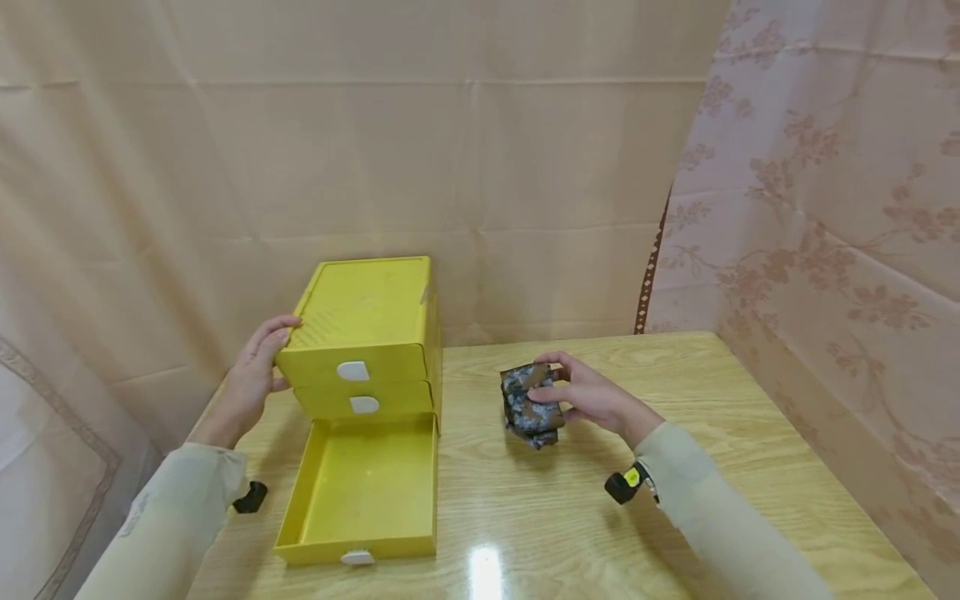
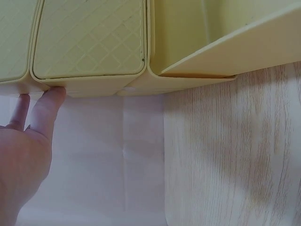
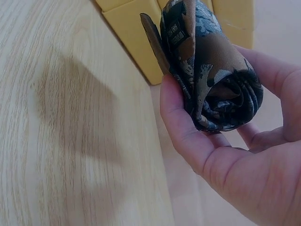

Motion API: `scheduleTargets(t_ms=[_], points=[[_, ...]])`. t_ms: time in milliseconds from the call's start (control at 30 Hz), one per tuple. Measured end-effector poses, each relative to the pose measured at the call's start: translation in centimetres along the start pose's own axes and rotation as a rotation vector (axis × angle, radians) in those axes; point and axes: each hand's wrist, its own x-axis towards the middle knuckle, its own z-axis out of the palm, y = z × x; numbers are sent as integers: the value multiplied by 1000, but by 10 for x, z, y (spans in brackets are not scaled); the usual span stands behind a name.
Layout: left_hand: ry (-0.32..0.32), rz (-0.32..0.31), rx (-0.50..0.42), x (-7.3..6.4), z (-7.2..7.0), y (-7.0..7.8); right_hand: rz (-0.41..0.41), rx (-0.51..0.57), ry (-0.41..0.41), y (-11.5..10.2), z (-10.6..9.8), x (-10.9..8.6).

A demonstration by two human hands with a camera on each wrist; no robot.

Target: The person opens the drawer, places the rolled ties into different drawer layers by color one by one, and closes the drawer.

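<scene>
A yellow three-drawer unit [image 1: 363, 304] stands on the left part of the table, its bottom drawer [image 1: 371, 483] pulled out and bare inside. My left hand [image 1: 251, 375] rests against the unit's upper left edge; in the left wrist view its extended fingers [image 2: 44, 110] touch the side. To the right of the unit, my right hand [image 1: 592, 396] holds a rolled-up camouflage-patterned cloth [image 1: 531, 400] above the table. The right wrist view shows the coiled end of the cloth [image 3: 221, 70], a small dark label, and thumb and fingers gripping around it.
The upper two drawers are closed, each with a white pull tab [image 1: 352, 371]. Under both hands lies a light wooden table [image 1: 675, 375]. A beige curtain [image 1: 480, 167] hangs behind it, and a flowered curtain [image 1: 840, 250] on the right.
</scene>
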Motion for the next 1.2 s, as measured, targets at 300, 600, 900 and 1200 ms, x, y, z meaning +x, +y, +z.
scheduleTargets(t_ms=[300, 600, 900, 1200], points=[[14, 16, -37, 0, 2, 1, 0, 51, -5, 0, 2, 1], [31, 18, -80, 0, 5, 3, -6, 98, -30, -6, 1, -2], [20, 15, -61, -1, 3, 3, 2, 163, -50, -6, 2, -2], [10, 18, -64, -1, 3, 3, 9, 201, -56, -8, 5, -4]])
